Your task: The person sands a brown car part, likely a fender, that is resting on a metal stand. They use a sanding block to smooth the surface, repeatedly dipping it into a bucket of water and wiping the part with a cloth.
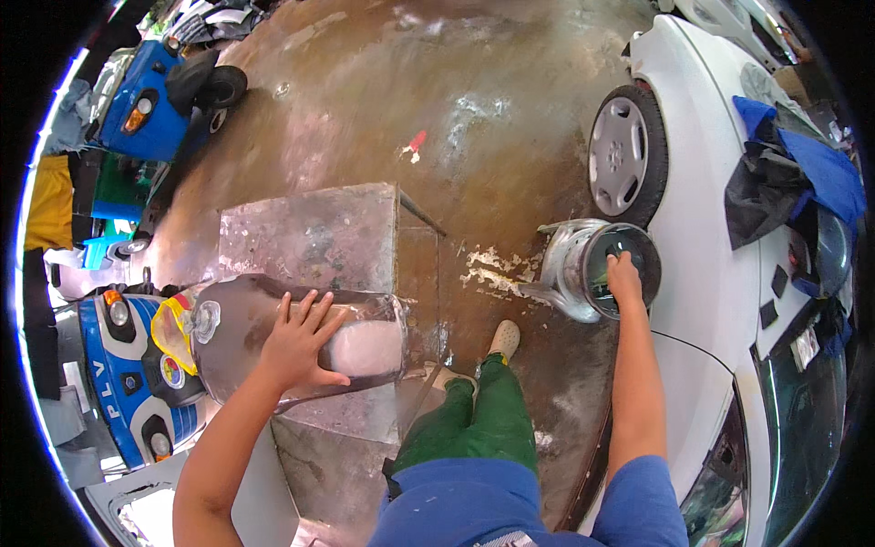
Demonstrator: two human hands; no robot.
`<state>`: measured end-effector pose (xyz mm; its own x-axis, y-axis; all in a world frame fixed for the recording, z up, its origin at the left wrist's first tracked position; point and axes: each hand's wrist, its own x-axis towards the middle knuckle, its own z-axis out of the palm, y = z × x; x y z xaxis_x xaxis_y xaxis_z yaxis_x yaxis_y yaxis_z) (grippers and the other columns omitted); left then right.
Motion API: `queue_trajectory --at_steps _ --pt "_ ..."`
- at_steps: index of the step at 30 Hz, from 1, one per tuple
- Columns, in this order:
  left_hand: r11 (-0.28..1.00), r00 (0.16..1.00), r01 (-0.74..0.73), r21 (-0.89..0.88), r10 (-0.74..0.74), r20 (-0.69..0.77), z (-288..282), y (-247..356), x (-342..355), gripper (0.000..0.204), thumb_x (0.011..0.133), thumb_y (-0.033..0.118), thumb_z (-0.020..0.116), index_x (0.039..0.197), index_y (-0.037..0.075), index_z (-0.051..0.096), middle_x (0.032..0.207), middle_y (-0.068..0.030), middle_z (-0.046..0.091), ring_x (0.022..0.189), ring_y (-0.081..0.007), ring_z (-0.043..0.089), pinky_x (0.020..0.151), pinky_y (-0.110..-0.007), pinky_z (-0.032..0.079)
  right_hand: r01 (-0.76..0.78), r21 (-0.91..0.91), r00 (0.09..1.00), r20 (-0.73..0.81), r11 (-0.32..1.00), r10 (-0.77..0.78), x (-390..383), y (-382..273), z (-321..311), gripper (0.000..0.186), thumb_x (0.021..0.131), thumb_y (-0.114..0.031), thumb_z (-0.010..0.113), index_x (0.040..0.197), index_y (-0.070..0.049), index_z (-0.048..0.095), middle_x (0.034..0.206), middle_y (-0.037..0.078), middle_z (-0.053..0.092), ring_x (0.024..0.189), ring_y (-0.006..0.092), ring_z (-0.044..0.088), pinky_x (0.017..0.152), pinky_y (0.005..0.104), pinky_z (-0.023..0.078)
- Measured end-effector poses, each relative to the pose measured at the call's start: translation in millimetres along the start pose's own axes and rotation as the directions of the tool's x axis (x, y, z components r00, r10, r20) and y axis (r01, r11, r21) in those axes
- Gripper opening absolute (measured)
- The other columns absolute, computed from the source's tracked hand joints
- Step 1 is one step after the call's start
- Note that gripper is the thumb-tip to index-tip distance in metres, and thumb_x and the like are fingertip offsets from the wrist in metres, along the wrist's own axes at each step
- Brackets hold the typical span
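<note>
Well, the dark, curved panel (239,342) is lying across the paint-blotched worktop (301,228), its hard shell looking smooth around a rounded, chalky-pale patch (369,350). I'm guessing it is behaving stiff yet fairly light, slippery if wet, so its opposite rims are probably offering the safest hold. The hands are resting well apart: the left hand (305,342) is lying flat, fingers spread, by the patch; the right hand (624,277) is hanging inside a round bucket (651,263), and whether it is gripping the dark thing (617,248) there, I cannot tell.
</note>
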<state>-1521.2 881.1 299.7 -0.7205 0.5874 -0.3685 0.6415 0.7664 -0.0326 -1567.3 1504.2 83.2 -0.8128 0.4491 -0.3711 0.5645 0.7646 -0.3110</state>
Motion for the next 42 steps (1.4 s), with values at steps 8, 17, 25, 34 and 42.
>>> queue_trajectory --at_steps 8,17,25,34,42 --pt "0.999 0.999 -0.005 -0.037 0.006 0.046 -7.3 -1.1 16.7 0.112 0.069 0.090 0.064 0.152 0.015 0.055 0.161 -0.0186 0.045 0.151 -0.0417 0.037 0.124 -0.067 0.019 0.000 -0.265 0.971 0.232 0.964 0.064 45.6 46.8 69.9 0.036 0.096 -0.022 0.066 0.125 0.000 0.063 0.115 0.035 0.070 0.113 0.0502 0.068 0.099 0.0561 0.054" --pt "1.000 1.000 -0.005 -0.010 0.005 -0.023 -0.7 0.1 1.0 0.113 0.069 0.092 0.063 0.151 0.014 0.055 0.162 -0.0168 0.045 0.152 -0.0394 0.038 0.124 -0.067 0.019 0.145 0.498 0.963 0.126 0.855 -0.237 -169.4 -133.0 -52.6 0.046 0.097 -0.022 0.071 0.135 0.002 0.064 0.135 0.025 0.068 0.126 0.0373 0.065 0.108 0.0431 0.048" --pt "0.998 0.994 -0.050 -0.025 0.047 -0.099 -3.5 -0.2 1.6 0.115 0.069 0.089 0.067 0.157 0.016 0.049 0.163 -0.0172 0.045 0.150 -0.0404 0.040 0.122 -0.068 0.021 0.279 0.666 0.920 0.020 0.691 -0.391 -343.9 -279.2 81.9 0.048 0.097 -0.030 0.072 0.134 -0.001 0.066 0.140 0.022 0.060 0.128 0.0434 0.056 0.108 0.0493 0.047" --pt "0.998 0.988 -0.044 0.038 0.049 -0.146 18.0 1.8 -5.0 0.108 0.077 0.079 0.070 0.161 0.018 0.043 0.166 -0.0185 0.039 0.153 -0.0420 0.035 0.122 -0.070 0.020 0.206 0.550 0.978 -0.079 0.809 -0.195 -360.6 -303.6 117.7 0.044 0.101 -0.028 0.066 0.136 -0.003 0.066 0.143 0.019 0.059 0.128 0.0430 0.056 0.106 0.0512 0.049" --pt "0.998 0.988 -0.056 0.032 0.060 -0.143 17.6 0.3 -11.1 0.111 0.074 0.079 0.072 0.161 0.016 0.044 0.165 -0.0193 0.040 0.154 -0.0418 0.034 0.122 -0.072 0.022 0.350 0.512 0.937 -0.183 0.785 -0.299 -386.8 -319.9 107.1 0.040 0.103 -0.026 0.062 0.135 -0.004 0.068 0.141 0.018 0.063 0.121 0.0433 0.059 0.105 0.0508 0.049"
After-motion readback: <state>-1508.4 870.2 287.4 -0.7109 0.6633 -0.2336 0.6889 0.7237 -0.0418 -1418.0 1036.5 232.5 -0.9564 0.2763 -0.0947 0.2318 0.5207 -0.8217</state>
